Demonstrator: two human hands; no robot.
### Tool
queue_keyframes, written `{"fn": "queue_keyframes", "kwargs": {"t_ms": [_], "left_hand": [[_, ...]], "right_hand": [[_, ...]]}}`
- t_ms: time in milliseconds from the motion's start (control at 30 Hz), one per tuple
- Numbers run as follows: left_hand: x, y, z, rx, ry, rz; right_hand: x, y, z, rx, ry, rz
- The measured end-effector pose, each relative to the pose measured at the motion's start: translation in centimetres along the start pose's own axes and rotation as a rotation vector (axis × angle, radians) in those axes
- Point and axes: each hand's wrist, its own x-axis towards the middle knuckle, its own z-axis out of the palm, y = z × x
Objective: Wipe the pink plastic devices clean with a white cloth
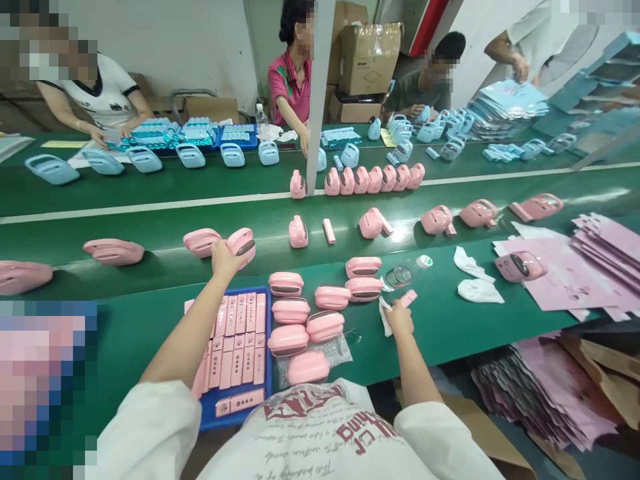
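Observation:
My left hand (225, 262) reaches over the green belt, its fingers wrapped round a pink casing (243, 247) with a loop handle and a dark panel. Close beside it on the belt is another pink casing (201, 242). Over the near worktop, my right hand (401, 321) is closed on a small pink bar (409, 298). A crumpled white tissue (385, 316) lies against that hand; whether the fingers hold it too, I cannot tell. Between my arms, several pink casings (290, 311) rest on the worktop. A blue tray (269, 373) holds rows of pink bars (243, 350).
A clear bottle (400, 273) lies beyond my right hand. White tissues (480, 291) and pink flat sheets (545, 280) are to the right. A white post (320, 100) rises from the line. Co-workers sit across, among blue casings (190, 155).

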Motion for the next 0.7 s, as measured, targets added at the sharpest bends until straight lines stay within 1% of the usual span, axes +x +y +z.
{"fn": "queue_keyframes", "kwargs": {"t_ms": [67, 100, 133, 200, 267, 333, 367, 400, 433, 467, 500, 533, 600, 633, 700], "left_hand": [[3.3, -0.2, 1.6, 0.016, 0.026, -0.052], [4.5, -0.4, 2.2, 0.015, 0.046, -0.085], [5.4, -0.6, 2.8, 0.019, 0.064, -0.120], [6.4, -1.5, 3.7, 0.028, 0.096, -0.182], [6.4, -2.6, 4.4, 0.040, 0.112, -0.219], [5.6, -3.8, 5.1, 0.058, 0.114, -0.231], [5.2, -4.4, 5.4, 0.070, 0.111, -0.227], [4.7, -4.9, 5.7, 0.082, 0.105, -0.215], [4.3, -5.3, 5.8, 0.095, 0.096, -0.195], [4.0, -5.7, 5.8, 0.107, 0.082, -0.166], [3.9, -6.0, 5.6, 0.117, 0.064, -0.129], [3.9, -6.2, 5.3, 0.125, 0.046, -0.087], [4.5, -6.6, 4.0, 0.140, 0.031, -0.010], [5.0, -6.8, 3.2, 0.150, 0.039, 0.015], [6.2, -7.1, 1.5, 0.178, 0.071, 0.030]], "right_hand": [[0.4, 0.4, 0.1, 0.037, 0.025, -0.001], [0.5, 0.7, 0.0, 0.066, 0.039, -0.012], [0.4, 1.2, -0.3, 0.098, 0.056, -0.027], [-0.2, 2.7, -1.2, 0.162, 0.105, -0.064], [-1.4, 4.6, -2.4, 0.275, 0.211, -0.145], [-3.2, 6.3, -3.9, 0.485, 0.361, -0.302], [-4.2, 6.9, -4.7, 0.598, 0.411, -0.373], [-5.1, 7.1, -5.6, 0.703, 0.424, -0.426], [-5.9, 6.8, -6.5, 0.778, 0.404, -0.457], [-6.6, 6.0, -7.3, 0.821, 0.351, -0.477], [-7.2, 4.6, -7.8, 0.826, 0.272, -0.500], [-7.6, 2.5, -8.1, 0.792, 0.180, -0.537], [-7.8, -3.1, -7.7, 0.634, -0.045, -0.666], [-7.8, -6.5, -6.8, 0.530, -0.172, -0.743], [-7.5, -13.6, -4.1, 0.387, -0.347, -0.858]]}}
